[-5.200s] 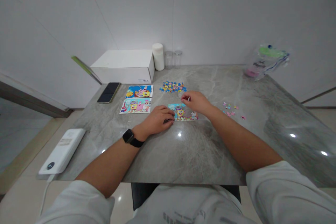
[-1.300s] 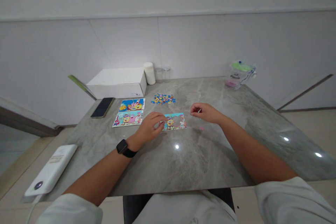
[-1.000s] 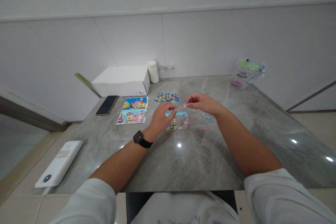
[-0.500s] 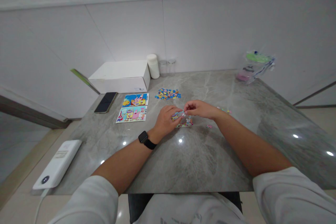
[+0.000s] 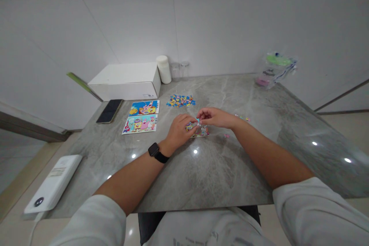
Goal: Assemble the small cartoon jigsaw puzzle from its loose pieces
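Note:
A small cartoon jigsaw puzzle (image 5: 201, 131) lies partly assembled at the middle of the grey marble table (image 5: 219, 165). My left hand (image 5: 178, 130), a black watch on its wrist, rests on the puzzle's left part with fingers curled. My right hand (image 5: 212, 117) hovers over its upper edge, fingertips pinched on a tiny puzzle piece (image 5: 198, 121). The two hands almost touch above the puzzle. A heap of blue and yellow loose pieces (image 5: 180, 100) lies behind them. A few pink pieces (image 5: 241, 117) are scattered to the right.
Two finished cartoon picture cards (image 5: 141, 116) lie left of the puzzle, with a black phone (image 5: 109, 110) beside them. A white box (image 5: 125, 81), a white cylinder (image 5: 163, 69) and two glass jars (image 5: 180, 70) stand by the wall. A plastic bag (image 5: 274, 70) sits far right; a white power bank (image 5: 53, 182) near left.
My right hand came back from the scattered pieces on the right with a piece, and both hands closed in over the puzzle. The head view shifted slightly.

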`<state>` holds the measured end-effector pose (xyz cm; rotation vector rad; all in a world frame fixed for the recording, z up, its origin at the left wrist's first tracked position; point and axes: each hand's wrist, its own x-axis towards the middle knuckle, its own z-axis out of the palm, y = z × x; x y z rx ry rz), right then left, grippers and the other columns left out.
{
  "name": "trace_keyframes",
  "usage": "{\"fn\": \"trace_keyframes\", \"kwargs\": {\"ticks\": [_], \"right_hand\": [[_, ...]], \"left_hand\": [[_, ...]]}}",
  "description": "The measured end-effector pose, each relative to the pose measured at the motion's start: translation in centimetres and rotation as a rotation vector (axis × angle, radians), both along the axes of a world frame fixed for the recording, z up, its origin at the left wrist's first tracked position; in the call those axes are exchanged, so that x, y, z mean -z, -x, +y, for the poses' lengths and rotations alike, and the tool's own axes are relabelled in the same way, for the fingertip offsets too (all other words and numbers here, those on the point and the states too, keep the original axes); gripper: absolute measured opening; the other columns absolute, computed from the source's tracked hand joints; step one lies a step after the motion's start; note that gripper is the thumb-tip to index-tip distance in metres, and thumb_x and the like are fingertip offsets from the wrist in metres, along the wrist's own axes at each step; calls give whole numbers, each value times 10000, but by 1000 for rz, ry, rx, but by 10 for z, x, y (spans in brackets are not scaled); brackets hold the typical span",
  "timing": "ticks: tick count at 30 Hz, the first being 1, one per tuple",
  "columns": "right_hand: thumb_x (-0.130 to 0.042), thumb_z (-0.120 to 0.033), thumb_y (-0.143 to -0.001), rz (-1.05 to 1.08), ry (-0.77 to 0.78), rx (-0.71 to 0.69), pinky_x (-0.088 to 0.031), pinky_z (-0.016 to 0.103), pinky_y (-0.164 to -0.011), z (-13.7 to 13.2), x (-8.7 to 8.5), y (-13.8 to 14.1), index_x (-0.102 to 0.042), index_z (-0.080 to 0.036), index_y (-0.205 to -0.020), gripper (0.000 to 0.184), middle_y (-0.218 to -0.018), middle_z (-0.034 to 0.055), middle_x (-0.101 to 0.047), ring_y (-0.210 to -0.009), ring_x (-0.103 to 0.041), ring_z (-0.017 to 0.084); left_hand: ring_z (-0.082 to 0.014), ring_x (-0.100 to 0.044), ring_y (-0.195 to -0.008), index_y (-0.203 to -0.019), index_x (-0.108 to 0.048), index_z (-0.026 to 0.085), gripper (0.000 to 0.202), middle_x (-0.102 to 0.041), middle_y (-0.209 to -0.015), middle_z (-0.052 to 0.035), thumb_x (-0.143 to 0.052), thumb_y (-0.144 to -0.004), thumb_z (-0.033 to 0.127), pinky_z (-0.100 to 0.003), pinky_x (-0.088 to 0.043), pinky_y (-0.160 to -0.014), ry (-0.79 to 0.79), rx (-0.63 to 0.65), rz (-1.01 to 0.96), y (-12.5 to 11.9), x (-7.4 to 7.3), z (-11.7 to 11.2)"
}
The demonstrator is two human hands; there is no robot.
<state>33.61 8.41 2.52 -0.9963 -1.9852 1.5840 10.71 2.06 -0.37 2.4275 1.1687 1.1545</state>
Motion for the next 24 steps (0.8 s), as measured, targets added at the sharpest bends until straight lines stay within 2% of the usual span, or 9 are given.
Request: {"fn": "trace_keyframes", "kwargs": {"ticks": [4, 9, 13, 17, 24], "right_hand": [[-805, -392, -746, -74, -27, -25, -506, 281, -711, 4, 5, -3, -704, -201, -960, 304, -811, -9, -728, -739, -646, 154], [-710, -281, -782, -301, -221, 20, -464, 267, -662, 10, 8, -11, -753, -202, -887, 138, -757, -5, -727, -704, -633, 159], [-684, -211, -812, -447, -303, 4, -455, 251, -668, 8, 9, -10, -782, -204, -904, 134, -791, 4, -761, -732, -664, 159], [-696, -184, -836, -535, -341, 7, -459, 234, -695, 5, 8, -4, -801, -206, -941, 150, -847, 6, -790, -774, -693, 156], [-704, -178, -866, -595, -345, 26, -461, 225, -712, 3, 5, -1, -813, -200, -994, 170, -885, 10, -799, -788, -697, 148]], "left_hand": [[-246, -660, -990, -1075, -730, 211, 163, -730, -1032, -78, -707, -987, 347, -416, -527, -902, 6, 16, 49, -1, 2, 1], [-251, -650, -998, -1108, -764, 232, 166, -721, -1066, -86, -719, -973, 316, -420, -517, -906, 22, 56, 156, 0, 6, 1], [-233, -636, -927, -1027, -806, 260, 121, -725, -1034, -68, -713, -977, 319, -404, -491, -850, 32, 147, 287, -1, 6, -3], [-236, -636, -1004, -1108, -807, 287, 172, -715, -1092, -58, -707, -985, 354, -409, -478, -906, 56, 223, 364, -3, 2, -8], [-243, -625, -1054, -1175, -798, 308, 221, -707, -1135, -59, -679, -1003, 378, -419, -467, -934, 74, 237, 414, -2, -1, -10]]}}
